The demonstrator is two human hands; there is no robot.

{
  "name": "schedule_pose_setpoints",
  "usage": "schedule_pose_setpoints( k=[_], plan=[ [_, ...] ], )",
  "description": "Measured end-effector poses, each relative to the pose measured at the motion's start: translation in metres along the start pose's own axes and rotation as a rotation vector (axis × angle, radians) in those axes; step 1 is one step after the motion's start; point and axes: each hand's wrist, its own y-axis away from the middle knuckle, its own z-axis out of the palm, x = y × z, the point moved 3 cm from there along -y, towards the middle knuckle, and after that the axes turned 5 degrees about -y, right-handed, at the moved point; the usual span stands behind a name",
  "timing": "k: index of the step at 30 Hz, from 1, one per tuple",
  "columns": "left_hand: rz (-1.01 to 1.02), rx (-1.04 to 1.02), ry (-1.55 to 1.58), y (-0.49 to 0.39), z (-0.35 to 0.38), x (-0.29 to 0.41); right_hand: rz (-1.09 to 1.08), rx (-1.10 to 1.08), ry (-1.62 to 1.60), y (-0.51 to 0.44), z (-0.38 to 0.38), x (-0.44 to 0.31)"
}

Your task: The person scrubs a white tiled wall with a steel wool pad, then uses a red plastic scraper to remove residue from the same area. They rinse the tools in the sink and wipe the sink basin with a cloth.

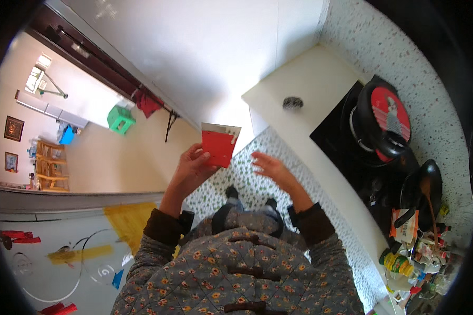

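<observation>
My left hand (193,167) grips a flat red packet (218,149) by its lower left corner, thumb on the near face. A pale strip with a torn-looking edge runs along the packet's top. To its right, my right hand (274,169) is slightly blurred and holds nothing, fingers pointing towards the packet without touching it. Both hands are in front of my body, above a floor (244,173) with a green-speckled pattern.
Along the right runs a pale countertop (303,78) bearing a dark scouring pad (293,103). Beyond it are a black cooktop (335,122), a pan with a red disc (386,106), a wok (431,177) and crowded bottles (398,264). A glass door (82,224) stands at left; a green stool (120,118) lies past the doorway.
</observation>
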Motion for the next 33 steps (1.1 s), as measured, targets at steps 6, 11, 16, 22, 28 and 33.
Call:
schedule_pose_setpoints(
  k=[6, 11, 16, 22, 28, 33],
  plan=[
    [0.078, -0.207, 0.11, -0.033, 0.069, 0.032, -0.391, 0.002, 0.017, -0.002, 0.1, -0.065],
    [0.196, -0.376, 0.013, -0.033, 0.089, 0.049, -0.616, 0.332, -0.341, -0.011, 0.113, -0.096],
    [0.286, -0.207, -0.307, -0.027, 0.008, 0.087, -0.714, 0.5, 0.05, -0.01, 0.105, -0.142],
    [0.374, 0.139, -0.42, 0.005, -0.118, 0.101, -0.958, 0.513, 0.577, -0.001, 0.121, -0.241],
    [0.193, 0.226, -0.443, 0.011, -0.199, 0.048, -1.256, 0.522, 0.819, -0.016, 0.142, -0.363],
    [0.047, 0.179, -0.484, -0.001, -0.26, 0.009, -1.523, 0.677, 1.127, -0.039, 0.157, -0.496]
  ],
)
